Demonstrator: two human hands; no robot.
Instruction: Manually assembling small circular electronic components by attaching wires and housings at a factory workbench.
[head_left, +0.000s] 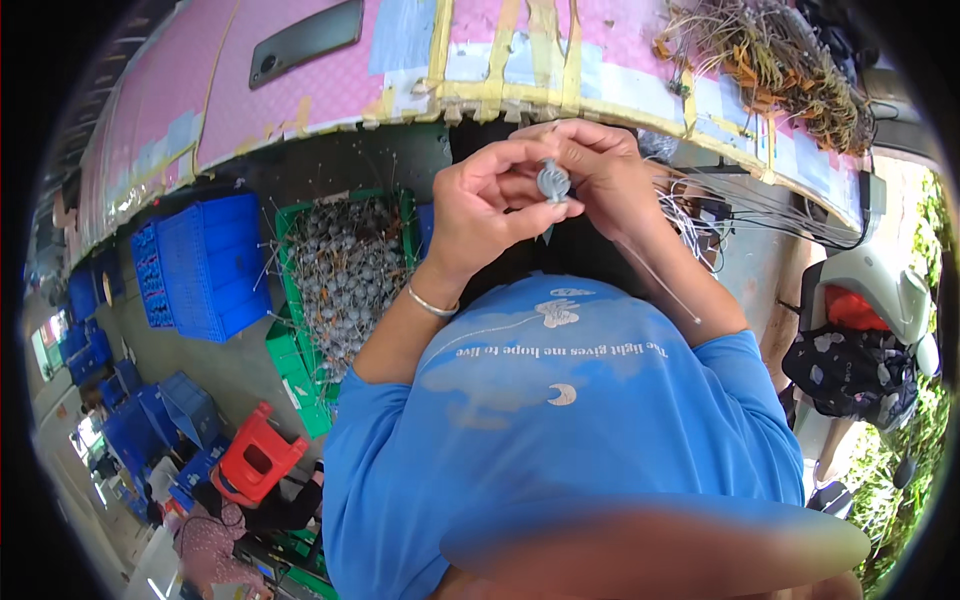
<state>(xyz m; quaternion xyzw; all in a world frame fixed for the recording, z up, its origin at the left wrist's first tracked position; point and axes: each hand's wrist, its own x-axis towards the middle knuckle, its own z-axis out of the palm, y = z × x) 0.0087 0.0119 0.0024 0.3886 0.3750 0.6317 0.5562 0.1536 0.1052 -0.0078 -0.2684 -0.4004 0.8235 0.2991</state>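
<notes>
Close to the bench edge, my two hands meet around a small grey disc-shaped part [553, 182] with raised shapes on its face. Thumb and fingers of my left hand [485, 205] pinch it from the left and below. My right hand [608, 180] is closed at its upper right side, with bent fingers pressed together; its exact grip is partly hidden. From under the right palm a thin white cable [665, 287] trails along my forearm, ending in a small tip.
Ahead lies a taped pink bench top [330, 85] with a dark phone [306, 42] and a heap of wires with orange pieces [775, 75]. White cables [690, 215] hang at right. To the left stand a green crate [285, 245] of grey wired parts [350, 270], blue crates [215, 265] and a red stool [260, 455].
</notes>
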